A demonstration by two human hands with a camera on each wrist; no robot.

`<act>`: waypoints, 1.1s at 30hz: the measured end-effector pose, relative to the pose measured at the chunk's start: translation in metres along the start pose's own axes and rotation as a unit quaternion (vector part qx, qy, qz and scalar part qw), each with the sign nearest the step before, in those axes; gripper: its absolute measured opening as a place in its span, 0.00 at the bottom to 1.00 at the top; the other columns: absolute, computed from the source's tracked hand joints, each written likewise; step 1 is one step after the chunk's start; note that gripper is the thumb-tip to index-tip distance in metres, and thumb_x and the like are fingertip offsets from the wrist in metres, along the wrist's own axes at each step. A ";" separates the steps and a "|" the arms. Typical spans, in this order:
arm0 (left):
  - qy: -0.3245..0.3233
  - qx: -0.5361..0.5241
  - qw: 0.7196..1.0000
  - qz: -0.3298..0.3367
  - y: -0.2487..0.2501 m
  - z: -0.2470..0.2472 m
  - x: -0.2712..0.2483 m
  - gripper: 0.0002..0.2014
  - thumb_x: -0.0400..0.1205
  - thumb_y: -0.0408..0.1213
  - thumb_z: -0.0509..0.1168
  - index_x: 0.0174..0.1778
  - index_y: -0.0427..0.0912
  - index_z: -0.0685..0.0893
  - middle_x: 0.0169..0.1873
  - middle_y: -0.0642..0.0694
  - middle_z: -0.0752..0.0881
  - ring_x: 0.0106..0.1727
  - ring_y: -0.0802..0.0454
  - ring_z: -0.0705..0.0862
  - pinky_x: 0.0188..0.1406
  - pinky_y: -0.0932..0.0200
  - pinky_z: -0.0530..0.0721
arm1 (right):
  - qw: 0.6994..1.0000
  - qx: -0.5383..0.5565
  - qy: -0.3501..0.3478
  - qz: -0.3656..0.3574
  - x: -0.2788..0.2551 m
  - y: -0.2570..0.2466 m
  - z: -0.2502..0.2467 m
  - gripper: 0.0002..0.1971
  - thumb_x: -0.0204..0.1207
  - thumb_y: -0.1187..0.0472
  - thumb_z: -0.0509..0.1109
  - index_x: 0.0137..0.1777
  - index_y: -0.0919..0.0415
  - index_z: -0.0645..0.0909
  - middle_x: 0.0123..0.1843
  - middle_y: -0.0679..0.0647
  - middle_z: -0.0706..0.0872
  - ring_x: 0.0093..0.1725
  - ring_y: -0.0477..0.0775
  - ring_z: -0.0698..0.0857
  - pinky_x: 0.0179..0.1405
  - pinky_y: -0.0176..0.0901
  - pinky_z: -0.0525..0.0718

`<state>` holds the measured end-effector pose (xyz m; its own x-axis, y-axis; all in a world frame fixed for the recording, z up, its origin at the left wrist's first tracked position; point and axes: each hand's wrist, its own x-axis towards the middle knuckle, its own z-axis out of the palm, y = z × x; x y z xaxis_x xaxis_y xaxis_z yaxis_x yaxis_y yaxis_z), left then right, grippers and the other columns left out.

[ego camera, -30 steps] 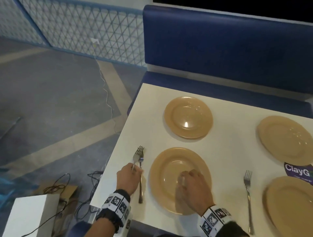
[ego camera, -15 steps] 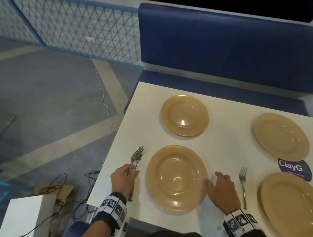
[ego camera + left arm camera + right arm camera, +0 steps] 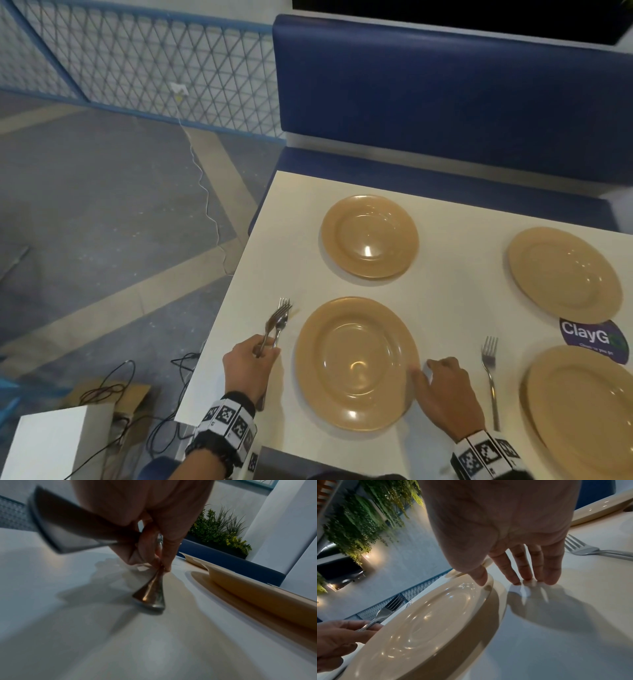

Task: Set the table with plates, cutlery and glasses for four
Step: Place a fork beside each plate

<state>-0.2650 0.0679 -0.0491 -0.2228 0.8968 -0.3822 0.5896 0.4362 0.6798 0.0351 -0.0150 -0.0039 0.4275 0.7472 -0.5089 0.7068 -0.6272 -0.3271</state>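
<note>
Four tan plates sit on the cream table (image 3: 445, 301): near left (image 3: 358, 363), far left (image 3: 370, 237), far right (image 3: 564, 270), near right (image 3: 582, 411). My left hand (image 3: 265, 347) grips two forks (image 3: 279, 313) just left of the near left plate. In the left wrist view one fork handle (image 3: 150, 596) rests on the table under the pinching left hand (image 3: 162, 565), and the other handle is raised. My right hand (image 3: 428, 366) is open, thumb on that plate's right rim (image 3: 488, 586), fingertips (image 3: 551, 580) on the table. A third fork (image 3: 490, 377) lies right of it.
A blue bench (image 3: 445, 102) runs along the table's far side. A dark "ClayG" sticker (image 3: 594, 341) lies between the two right plates. The table's left edge is close to my left hand. On the floor below are cables (image 3: 113, 387), cardboard and a white box (image 3: 51, 442).
My right hand has moved from above the near left plate to its right rim and the table beside it. My left hand keeps hold of the forks in the same place.
</note>
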 end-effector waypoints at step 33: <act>-0.303 -0.296 0.906 -0.021 0.116 0.016 -0.070 0.06 0.83 0.32 0.70 0.43 0.34 0.90 0.32 0.35 0.86 0.30 0.46 0.82 0.31 0.58 0.84 | 0.916 0.361 -0.095 -0.147 -0.006 -0.079 -0.043 0.05 0.75 0.57 0.78 0.42 0.58 0.88 0.32 0.61 0.88 0.26 0.48 0.83 0.30 0.39 0.82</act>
<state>-0.1682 0.0545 0.0463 0.3369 0.7522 -0.5663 0.0314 0.5922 0.8052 0.0011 0.0394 0.0585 0.1254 0.8981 -0.4215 0.1888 -0.4387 -0.8786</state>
